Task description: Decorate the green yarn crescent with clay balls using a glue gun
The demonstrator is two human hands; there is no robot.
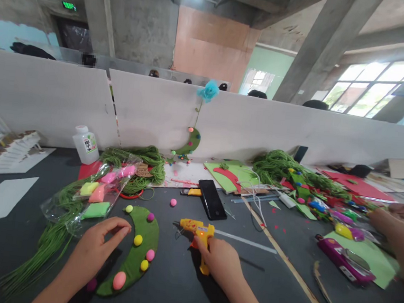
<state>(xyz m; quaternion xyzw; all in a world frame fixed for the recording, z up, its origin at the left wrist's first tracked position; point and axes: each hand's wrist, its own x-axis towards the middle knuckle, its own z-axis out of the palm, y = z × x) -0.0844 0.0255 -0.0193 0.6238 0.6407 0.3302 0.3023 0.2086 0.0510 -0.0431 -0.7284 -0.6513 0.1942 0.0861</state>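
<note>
My right hand (222, 260) is wrapped around the handle of a yellow hot glue gun (195, 226). Its nozzle points left, and a clear glue stick (246, 240) sticks out of the back. Just left of a green crescent (149, 237) hovers my left hand (102, 237), thumb and fingertips pinched together; whatever they may hold is too small to make out. Yellow, pink and purple balls dot the crescent, which lies flat on the dark table. A loose pink ball (173, 202) rests beyond it, and a purple ball (91, 284) is beside its lower end.
A black phone (212, 200) lies beside a yellow cutter (193, 192). Bags of coloured clay (99, 194), green cord (53, 232) and a white bottle (86, 145) are at left. A small decorated crescent (192, 143) stands by the white partition (148, 113). Another person's hand (391, 227) is at right.
</note>
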